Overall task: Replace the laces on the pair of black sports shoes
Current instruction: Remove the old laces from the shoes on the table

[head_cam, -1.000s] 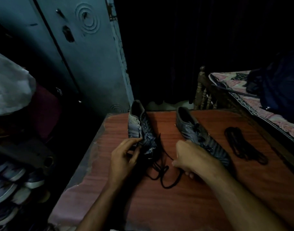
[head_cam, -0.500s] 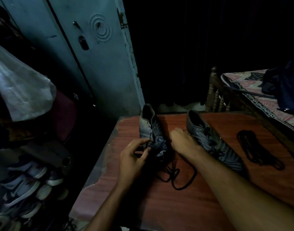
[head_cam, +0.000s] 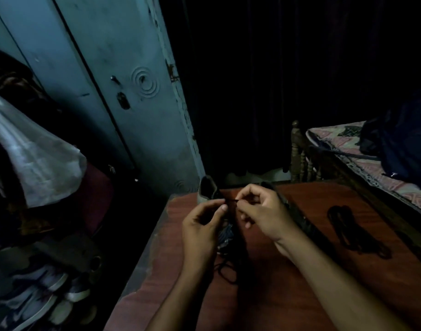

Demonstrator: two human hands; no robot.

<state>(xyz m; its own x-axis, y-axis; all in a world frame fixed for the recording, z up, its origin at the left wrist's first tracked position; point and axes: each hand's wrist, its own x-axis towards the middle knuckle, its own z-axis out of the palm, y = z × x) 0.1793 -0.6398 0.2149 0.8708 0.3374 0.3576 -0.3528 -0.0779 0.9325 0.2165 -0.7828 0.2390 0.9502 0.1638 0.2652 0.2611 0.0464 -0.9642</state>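
Pinching the black lace [head_cam: 231,200] between thumb and forefinger of both hands, left hand [head_cam: 203,225] and right hand [head_cam: 262,211] raised just above the left shoe [head_cam: 215,204]; remaining fingers [head_cam: 248,223] loosely curled, gripping nothing else. Probably working the old lace free of the eyelets (too dim to be sure whether loosening or threading).

To do this well: keep the pinch close to the lace tip, pull along the line of the eyelet and not across it, draw one crossing at a time, and let the slack already pooled on the worktop [head_cam: 288,295] just nearer than the shoe's toe run free to avoid snagging.

Left shoe lying on the worktop under the hands, long axis running away from the body, heel opening at the far end, toe pointing back toward the wearer. Second shoe [head_cam: 297,216] just right of it, angled toe-right. Spare lace bundle [head_cam: 355,231] well right of the left shoe, untouched.
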